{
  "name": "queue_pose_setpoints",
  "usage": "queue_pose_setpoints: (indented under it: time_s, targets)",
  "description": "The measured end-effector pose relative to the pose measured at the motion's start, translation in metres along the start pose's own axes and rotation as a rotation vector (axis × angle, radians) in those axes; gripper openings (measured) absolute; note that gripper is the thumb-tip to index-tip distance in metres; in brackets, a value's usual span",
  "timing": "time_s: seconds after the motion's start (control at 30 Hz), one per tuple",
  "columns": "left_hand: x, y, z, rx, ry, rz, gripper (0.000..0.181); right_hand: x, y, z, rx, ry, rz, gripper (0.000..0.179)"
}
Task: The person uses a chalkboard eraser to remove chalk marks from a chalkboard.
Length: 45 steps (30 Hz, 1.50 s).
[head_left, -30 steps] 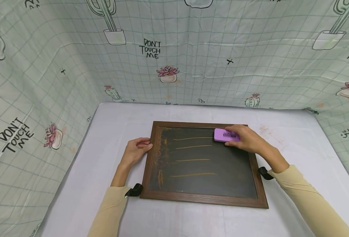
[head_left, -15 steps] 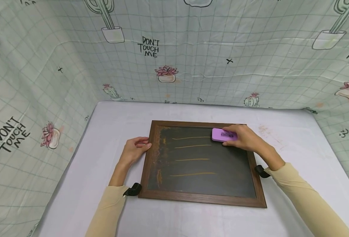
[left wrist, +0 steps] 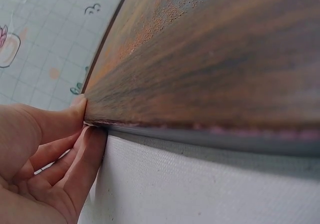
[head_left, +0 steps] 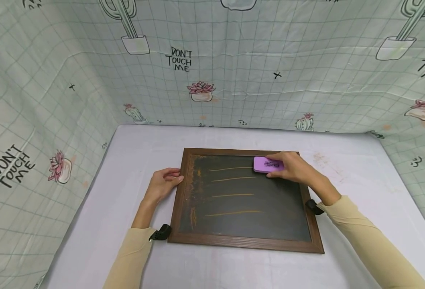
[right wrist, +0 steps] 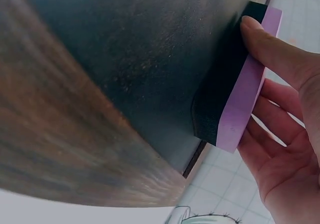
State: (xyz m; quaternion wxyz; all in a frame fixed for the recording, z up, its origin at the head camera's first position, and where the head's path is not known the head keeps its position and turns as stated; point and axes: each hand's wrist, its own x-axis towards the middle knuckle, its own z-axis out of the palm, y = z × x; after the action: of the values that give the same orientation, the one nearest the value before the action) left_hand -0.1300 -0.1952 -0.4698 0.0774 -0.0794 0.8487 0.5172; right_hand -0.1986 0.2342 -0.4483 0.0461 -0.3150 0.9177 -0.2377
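A framed chalkboard (head_left: pixel 277 208) with a brown wooden rim lies flat on the white-covered table, several yellow chalk lines (head_left: pixel 232 195) drawn across it. At its left rim my left hand (head_left: pixel 163 185) pinches the frame edge; in the left wrist view the thumb (left wrist: pixel 60 121) is at the upper edge and the fingers are curled below it. My right hand (head_left: pixel 293 166) grips a purple eraser (head_left: pixel 261 164) near the board's top right, over the right end of the top line. Seen from the right wrist, the eraser's black felt (right wrist: pixel 222 78) faces the board.
Orange-yellow chalk dust (head_left: pixel 194 186) smudges the board's left side. Faint reddish stains (head_left: pixel 328 162) mark the table cloth (head_left: pixel 356 176) to the right of the board. A grid-patterned curtain (head_left: pixel 248 60) with plant drawings surrounds the table's back and sides.
My right hand has slid the eraser slightly left along the top of the board, covering a little more of the top line's right end. The left hand keeps its place on the frame.
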Motion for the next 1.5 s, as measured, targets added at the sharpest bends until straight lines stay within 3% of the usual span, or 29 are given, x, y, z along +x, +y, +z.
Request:
queue_pose_setpoints:
  time_s: [1.5]
  targets:
    - [-0.003, 0.002, 0.001, 0.033, 0.003, 0.014, 0.039, 0.05, -0.034, 0.022, 0.03, -0.07, -0.114, 0.058]
